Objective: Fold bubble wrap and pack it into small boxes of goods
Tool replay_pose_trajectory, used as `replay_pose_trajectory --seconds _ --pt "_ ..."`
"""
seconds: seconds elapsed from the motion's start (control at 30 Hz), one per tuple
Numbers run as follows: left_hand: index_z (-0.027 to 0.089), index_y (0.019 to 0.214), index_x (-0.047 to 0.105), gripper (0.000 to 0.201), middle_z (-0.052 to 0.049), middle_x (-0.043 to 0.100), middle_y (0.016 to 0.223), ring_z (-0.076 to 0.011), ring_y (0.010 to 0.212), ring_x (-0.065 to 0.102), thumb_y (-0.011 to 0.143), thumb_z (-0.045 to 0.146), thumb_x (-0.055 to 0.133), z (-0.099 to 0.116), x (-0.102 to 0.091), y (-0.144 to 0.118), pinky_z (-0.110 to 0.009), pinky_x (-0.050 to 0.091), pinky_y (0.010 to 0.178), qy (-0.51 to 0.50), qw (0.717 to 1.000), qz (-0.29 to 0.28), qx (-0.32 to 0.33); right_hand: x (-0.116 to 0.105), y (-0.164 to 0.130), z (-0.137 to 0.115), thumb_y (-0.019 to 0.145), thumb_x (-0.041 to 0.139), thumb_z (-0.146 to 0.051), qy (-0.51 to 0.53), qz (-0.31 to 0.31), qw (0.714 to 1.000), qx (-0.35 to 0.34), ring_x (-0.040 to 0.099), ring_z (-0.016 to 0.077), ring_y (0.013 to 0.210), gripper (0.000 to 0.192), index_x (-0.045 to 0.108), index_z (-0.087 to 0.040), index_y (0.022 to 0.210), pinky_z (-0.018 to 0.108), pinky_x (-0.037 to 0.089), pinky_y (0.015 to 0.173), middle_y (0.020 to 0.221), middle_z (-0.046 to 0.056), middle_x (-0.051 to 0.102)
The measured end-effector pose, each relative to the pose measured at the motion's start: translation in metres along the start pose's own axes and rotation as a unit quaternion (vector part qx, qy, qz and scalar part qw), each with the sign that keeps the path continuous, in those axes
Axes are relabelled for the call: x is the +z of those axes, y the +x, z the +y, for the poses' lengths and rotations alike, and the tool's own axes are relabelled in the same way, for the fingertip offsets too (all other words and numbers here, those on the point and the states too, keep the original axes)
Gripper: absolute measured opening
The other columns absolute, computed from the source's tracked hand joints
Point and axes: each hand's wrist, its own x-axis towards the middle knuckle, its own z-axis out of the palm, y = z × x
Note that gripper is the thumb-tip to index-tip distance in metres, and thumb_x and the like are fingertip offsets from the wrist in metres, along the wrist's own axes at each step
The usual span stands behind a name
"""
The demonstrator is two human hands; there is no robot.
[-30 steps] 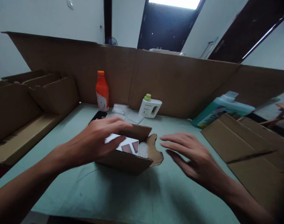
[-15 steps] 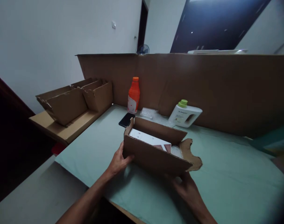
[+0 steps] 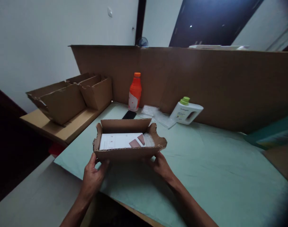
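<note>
A small open cardboard box is held between my two hands, tilted so that its inside faces me. In it lie a white box with brown printed shapes and, at the right end, some clear bubble wrap. My left hand grips the near left corner, thumb along the front wall. At the lower right corner my right hand has its fingers partly hidden under the box. Behind it a black phone lies on the green-covered table.
An orange bottle stands at the back beside sheets of bubble wrap. A white jug with a green cap is to their right. Open cardboard boxes sit at the left. A tall cardboard panel borders the far side.
The cardboard box has moved left in both hands and turned, its long side now facing me and its contents showing more. The view has shifted slightly.
</note>
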Motion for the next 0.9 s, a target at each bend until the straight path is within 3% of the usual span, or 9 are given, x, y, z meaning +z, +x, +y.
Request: replay_pose_trajectory --seconds 0.1,0.27,0.4,0.57,0.7,0.8,0.9 --pt "0.018 0.126 0.056 0.053 -0.011 0.071 0.118 -0.0285 0.107 0.069 0.084 0.049 0.063 -0.015 0.003 0.003 -0.039 0.056 0.09 -0.005 1.0 0.004 0.003 0.005 0.007 0.006 0.076 0.066 -0.046 -0.013 0.002 1.0 0.016 0.073 0.0305 0.09 0.044 0.061 -0.018 0.11 0.043 0.06 0.079 0.105 0.012 0.076" --pt "0.02 0.134 0.054 0.053 -0.013 0.064 0.133 -0.0297 0.126 0.06 0.086 0.041 0.061 -0.037 0.025 0.0 -0.044 0.049 0.106 0.009 0.999 0.028 0.012 0.001 -0.002 0.025 0.077 0.062 -0.048 -0.024 -0.037 0.997 0.068 0.071 0.0282 0.057 0.033 0.058 -0.024 0.1 0.037 0.056 0.049 0.067 0.002 0.073" --pt "0.021 0.137 0.052 0.051 -0.012 0.067 0.13 -0.0287 0.121 0.063 0.09 0.041 0.057 -0.037 0.019 0.016 -0.043 0.053 0.1 -0.001 0.997 0.075 0.0 0.024 0.041 0.006 0.079 0.06 -0.047 -0.045 -0.02 0.998 0.036 0.073 0.0279 0.063 0.027 0.058 -0.024 0.092 0.037 0.058 0.055 0.077 0.005 0.074" --pt "0.02 0.13 0.054 0.047 -0.012 0.072 0.117 -0.0289 0.107 0.07 0.088 0.041 0.059 -0.031 -0.035 0.077 -0.043 0.057 0.091 0.039 0.976 0.212 -0.024 0.095 0.156 -0.051 0.083 0.059 -0.038 -0.012 -0.101 0.991 -0.081 0.07 0.0233 0.077 0.033 0.057 -0.019 0.11 0.037 0.057 0.067 0.098 0.008 0.073" --pt "0.023 0.138 0.05 0.052 -0.012 0.069 0.126 -0.0305 0.118 0.066 0.089 0.037 0.059 -0.033 -0.082 0.133 -0.047 0.05 0.103 0.075 0.952 0.297 -0.014 0.17 0.242 -0.089 0.077 0.064 -0.024 0.015 -0.148 0.981 -0.128 0.067 0.025 0.1 0.046 0.056 -0.017 0.123 0.039 0.055 0.087 0.114 0.01 0.071" --pt "0.022 0.145 0.045 0.058 -0.013 0.062 0.138 -0.031 0.13 0.058 0.089 0.031 0.058 -0.04 -0.1 0.16 -0.048 0.045 0.111 0.086 0.946 0.312 -0.008 0.217 0.275 -0.1 0.08 0.061 -0.022 0.028 -0.146 0.979 -0.138 0.061 0.028 0.118 0.061 0.046 -0.015 0.139 0.043 0.049 0.102 0.133 0.015 0.063" --pt "0.019 0.148 0.044 0.064 -0.014 0.055 0.147 -0.0308 0.137 0.051 0.086 0.023 0.058 -0.048 -0.1 0.172 -0.048 0.04 0.116 0.095 0.947 0.307 0.0 0.248 0.279 -0.091 0.084 0.059 -0.024 0.029 -0.126 0.982 -0.135 0.049 0.031 0.134 0.073 0.032 -0.011 0.15 0.047 0.042 0.111 0.15 0.021 0.046"
